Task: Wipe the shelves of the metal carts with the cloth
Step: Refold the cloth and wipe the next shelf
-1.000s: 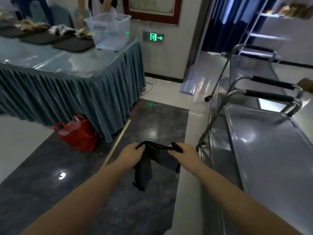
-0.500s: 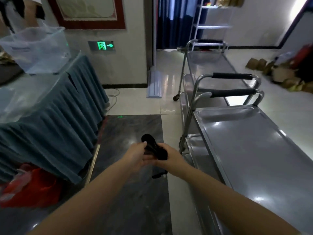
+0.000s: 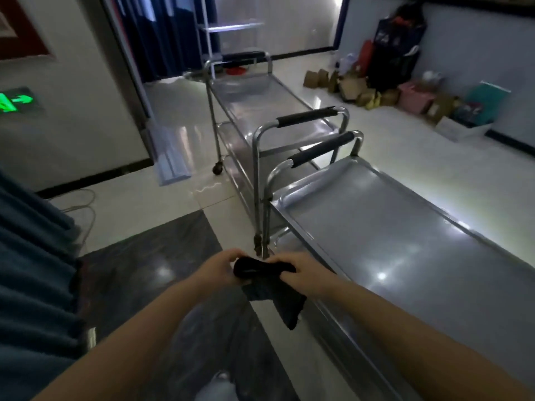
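compared with a second ago, now bunched shorter between left hand [image 3: 215, 269] and right hand [image 3: 301, 270], both grips grasping the black cloth [image 3: 269, 280] at 6 o'clock, near cart [image 3: 405, 256] at 3 o'clock untouched, so wiping probably about to start.

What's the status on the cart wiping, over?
Left hand and right hand grip black cloth. Cloth off near cart's top shelf. Nothing on it.

Green exit sign [image 3: 14, 101], teal tablecloth [image 3: 31, 270], boxes [image 3: 385, 91]
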A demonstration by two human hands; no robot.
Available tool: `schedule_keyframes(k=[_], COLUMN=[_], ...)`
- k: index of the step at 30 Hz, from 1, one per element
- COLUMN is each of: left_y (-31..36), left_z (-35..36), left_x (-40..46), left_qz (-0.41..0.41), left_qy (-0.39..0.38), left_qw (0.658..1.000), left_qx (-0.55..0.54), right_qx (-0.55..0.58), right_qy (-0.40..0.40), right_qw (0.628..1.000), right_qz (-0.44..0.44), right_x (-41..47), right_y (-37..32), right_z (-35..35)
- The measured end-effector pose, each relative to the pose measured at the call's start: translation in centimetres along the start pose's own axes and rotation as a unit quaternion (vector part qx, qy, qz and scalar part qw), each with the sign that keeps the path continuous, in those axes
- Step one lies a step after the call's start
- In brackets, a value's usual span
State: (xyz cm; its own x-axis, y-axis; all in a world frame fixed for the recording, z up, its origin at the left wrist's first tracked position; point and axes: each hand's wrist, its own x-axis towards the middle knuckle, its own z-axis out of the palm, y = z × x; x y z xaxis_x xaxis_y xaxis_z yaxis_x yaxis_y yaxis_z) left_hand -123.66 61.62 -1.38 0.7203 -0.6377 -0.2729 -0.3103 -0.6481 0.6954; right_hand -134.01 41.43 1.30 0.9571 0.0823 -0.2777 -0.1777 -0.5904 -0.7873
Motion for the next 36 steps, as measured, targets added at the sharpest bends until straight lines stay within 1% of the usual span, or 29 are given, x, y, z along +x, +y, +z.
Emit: schedule_keyframes(k=[3,8,11,14,19,22,24,27,31,34,36], left_y=[-1.2,-3.0,-3.2,-2.8,-2.1,-2.5,-3.3,-4.9,-7.0,-7.6,-8.3], left_z=[-1.2,-1.2,-0.1,1.6,6.7,11.6,15.4,21.5,29.3,33.4,36.0], left_x=[3.0,7.3,8.6,9.4,10.6,12.7,14.6,17.7,21.6,24.2,26.0], left_qz=[0.058,0.104,0.132,0.140,0.156,0.169,0.194,0.234,0.282,0.327,0.363], left_qy=[-0.071,-0.174,-0.225,-0.270,-0.310,-0.340,-0.356,-0.361,-0.321,-0.285,-0.240], left_qw=[0.995,0.978,0.963,0.950,0.936,0.922,0.912,0.901,0.901,0.898,0.899], left_qx=[0.027,0.046,0.064,0.066,0.066,0.072,0.067,0.052,0.071,0.074,0.053], right_qx=[0.020,0.041,0.052,0.069,0.063,0.089,0.101,0.097,0.090,0.033,-0.018], right_qy=[0.037,0.103,0.149,0.188,0.242,0.281,0.322,0.388,0.441,0.482,0.522], right_qw=[0.998,0.983,0.971,0.958,0.941,0.925,0.908,0.881,0.857,0.842,0.826], right_qz=[0.056,0.149,0.180,0.203,0.230,0.239,0.248,0.254,0.253,0.240,0.212], right_x=[0.8,0.9,0.1,-1.3,-3.9,-4.7,-5.0,-4.9,-3.8,-2.7,-1.8], right_y=[0.4,1.7,2.3,3.3,7.7,12.8,17.2,24.9,34.3,39.6,42.7], right_z=[1.0,3.7,5.5,6.5,8.1,10.0,11.8,14.5,16.1,15.3,15.0])
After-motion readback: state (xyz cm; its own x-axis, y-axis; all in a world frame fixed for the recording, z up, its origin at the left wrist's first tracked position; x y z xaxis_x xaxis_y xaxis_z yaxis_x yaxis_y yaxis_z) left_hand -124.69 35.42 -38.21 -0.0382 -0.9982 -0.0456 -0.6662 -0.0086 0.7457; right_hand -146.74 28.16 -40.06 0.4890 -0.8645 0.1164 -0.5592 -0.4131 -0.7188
